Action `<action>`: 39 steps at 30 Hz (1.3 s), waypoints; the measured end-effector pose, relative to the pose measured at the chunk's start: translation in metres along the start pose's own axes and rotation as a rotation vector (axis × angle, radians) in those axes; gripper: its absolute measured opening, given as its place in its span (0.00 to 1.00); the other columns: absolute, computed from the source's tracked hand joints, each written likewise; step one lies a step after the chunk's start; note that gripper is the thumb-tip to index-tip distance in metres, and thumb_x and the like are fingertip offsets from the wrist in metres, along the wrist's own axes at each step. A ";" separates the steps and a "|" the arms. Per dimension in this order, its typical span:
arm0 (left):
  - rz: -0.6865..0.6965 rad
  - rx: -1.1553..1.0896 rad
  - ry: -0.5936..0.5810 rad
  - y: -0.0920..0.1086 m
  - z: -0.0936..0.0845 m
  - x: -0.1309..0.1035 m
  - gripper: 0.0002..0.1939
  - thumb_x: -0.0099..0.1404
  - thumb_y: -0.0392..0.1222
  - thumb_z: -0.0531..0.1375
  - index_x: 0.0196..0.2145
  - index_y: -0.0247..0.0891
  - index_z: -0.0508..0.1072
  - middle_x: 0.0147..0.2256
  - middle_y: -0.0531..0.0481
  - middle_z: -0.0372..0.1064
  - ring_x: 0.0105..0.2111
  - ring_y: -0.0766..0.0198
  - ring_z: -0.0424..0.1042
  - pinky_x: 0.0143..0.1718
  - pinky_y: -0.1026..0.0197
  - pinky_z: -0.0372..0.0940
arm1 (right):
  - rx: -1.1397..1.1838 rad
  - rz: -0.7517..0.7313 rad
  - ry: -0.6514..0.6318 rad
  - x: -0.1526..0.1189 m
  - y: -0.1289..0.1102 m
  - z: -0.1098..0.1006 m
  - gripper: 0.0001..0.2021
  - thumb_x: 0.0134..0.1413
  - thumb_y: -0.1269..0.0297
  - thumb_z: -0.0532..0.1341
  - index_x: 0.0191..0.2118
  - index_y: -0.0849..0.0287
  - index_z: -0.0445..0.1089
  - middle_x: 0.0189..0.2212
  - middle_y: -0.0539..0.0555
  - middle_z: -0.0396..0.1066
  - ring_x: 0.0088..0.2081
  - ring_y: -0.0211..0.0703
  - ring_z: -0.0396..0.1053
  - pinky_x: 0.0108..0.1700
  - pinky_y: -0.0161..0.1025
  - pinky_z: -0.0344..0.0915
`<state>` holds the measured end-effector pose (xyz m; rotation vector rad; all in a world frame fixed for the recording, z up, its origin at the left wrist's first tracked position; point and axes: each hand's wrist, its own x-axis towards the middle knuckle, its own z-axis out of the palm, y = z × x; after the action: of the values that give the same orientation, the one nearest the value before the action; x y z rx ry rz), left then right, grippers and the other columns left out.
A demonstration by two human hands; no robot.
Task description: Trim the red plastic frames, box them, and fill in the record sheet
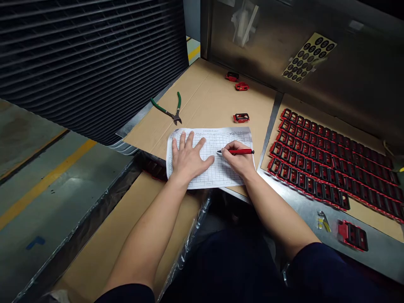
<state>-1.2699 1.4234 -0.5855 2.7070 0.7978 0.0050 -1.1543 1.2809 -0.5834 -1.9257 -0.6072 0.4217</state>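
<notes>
A printed paper form [206,179] with a grid of boxes lies on the cardboard-covered bench, its lower edge reaching past the cardboard. Spread flat on its left half is my left hand [187,158], fingers apart, holding the sheet down. My right hand [238,158] is closed around a red pen [241,151], whose tip meets the form right of the middle. Beyond the sheet sit a red and black plastic part [241,118] and, further back, two similar parts [232,76]. Green-handled cutting pliers [175,116] rest open behind my left hand.
Rows of red and black parts [309,155] cover the bench at right. Nearer stand another red part [352,235] and a small metal and yellow item [323,222]. A sticker sheet [309,57] hangs on the back panel. A plastic-lined box [104,252] is below left.
</notes>
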 end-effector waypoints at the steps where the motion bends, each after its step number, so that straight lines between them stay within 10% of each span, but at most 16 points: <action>1: -0.001 -0.001 0.003 0.000 0.000 0.000 0.38 0.63 0.64 0.55 0.66 0.47 0.63 0.72 0.45 0.45 0.73 0.42 0.37 0.71 0.35 0.32 | 0.003 -0.004 0.000 0.000 0.000 0.000 0.08 0.48 0.57 0.64 0.27 0.56 0.70 0.25 0.47 0.69 0.28 0.40 0.65 0.32 0.38 0.61; 31: 0.003 0.016 0.029 0.000 0.003 -0.001 0.39 0.61 0.65 0.55 0.65 0.48 0.63 0.72 0.48 0.46 0.72 0.42 0.39 0.71 0.36 0.33 | 0.083 0.034 0.005 0.003 0.004 0.001 0.08 0.49 0.58 0.63 0.28 0.56 0.71 0.26 0.48 0.72 0.31 0.41 0.68 0.35 0.38 0.64; 39: -0.051 -0.045 0.076 0.001 0.005 -0.002 0.52 0.57 0.66 0.59 0.69 0.32 0.52 0.72 0.35 0.43 0.73 0.43 0.36 0.72 0.41 0.33 | 0.342 0.161 0.020 0.016 0.007 -0.005 0.12 0.44 0.52 0.63 0.28 0.56 0.67 0.22 0.49 0.65 0.26 0.40 0.67 0.25 0.35 0.57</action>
<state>-1.2706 1.4203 -0.5898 2.6570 0.8772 0.1130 -1.1376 1.2844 -0.5879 -1.6522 -0.3413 0.5689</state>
